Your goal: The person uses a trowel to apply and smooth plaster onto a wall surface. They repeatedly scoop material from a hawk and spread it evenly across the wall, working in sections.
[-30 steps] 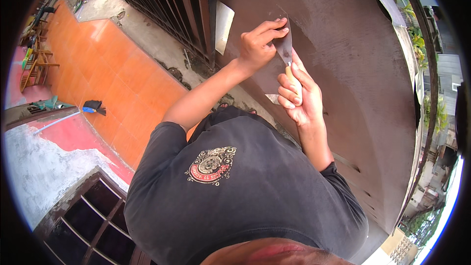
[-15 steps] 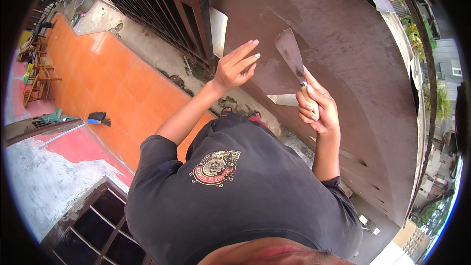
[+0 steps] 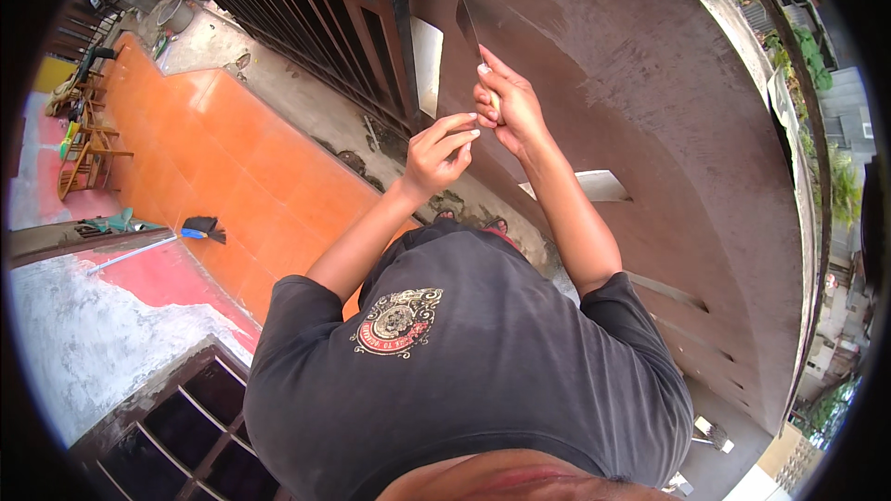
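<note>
Swung the scraper (image 3: 469, 25) leftward and farther up since a moment ago, over the brown wall (image 3: 659, 102), with the right hand (image 3: 512, 109) clamped on its handle (image 3: 496, 108). Holding the left hand (image 3: 434, 156) just beside, loosely curled, thumb (image 3: 460, 161) apart from fingers (image 3: 453, 123).

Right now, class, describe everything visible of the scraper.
The scraper has a thin, dark blade that looks like metal, seen nearly edge-on, and a pale handle, perhaps wooden, mostly hidden in the right hand. The blade points away from the person, leaning slightly left, in front of the brown surface; whether it touches that surface is unclear.
</note>
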Tool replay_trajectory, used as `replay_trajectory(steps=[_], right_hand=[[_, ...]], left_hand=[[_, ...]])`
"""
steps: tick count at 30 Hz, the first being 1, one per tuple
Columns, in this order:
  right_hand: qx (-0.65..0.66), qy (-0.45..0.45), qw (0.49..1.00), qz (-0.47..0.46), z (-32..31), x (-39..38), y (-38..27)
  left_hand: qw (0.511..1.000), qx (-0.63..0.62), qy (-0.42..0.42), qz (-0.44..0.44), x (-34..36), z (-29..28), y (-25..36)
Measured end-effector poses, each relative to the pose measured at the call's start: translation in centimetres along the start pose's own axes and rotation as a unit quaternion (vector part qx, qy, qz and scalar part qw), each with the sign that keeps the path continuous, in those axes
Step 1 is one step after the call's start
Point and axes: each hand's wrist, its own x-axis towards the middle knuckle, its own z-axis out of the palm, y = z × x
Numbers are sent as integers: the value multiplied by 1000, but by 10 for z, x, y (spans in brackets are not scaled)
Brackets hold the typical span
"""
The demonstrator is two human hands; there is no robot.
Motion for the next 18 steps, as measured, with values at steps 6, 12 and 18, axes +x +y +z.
replay_trajectory(steps=[6, 12, 18], right_hand=[[-87, -35, 994, 54, -38, -61, -11], [20, 41, 997, -62, -89, -176, -54], [-16, 52, 994, -93, -60, -122, -56]], left_hand=[[999, 10, 27, -45, -25, -29, -6], [983, 30, 129, -128, -46, -63, -32], [986, -24, 113, -118, -35, -43, -23]])
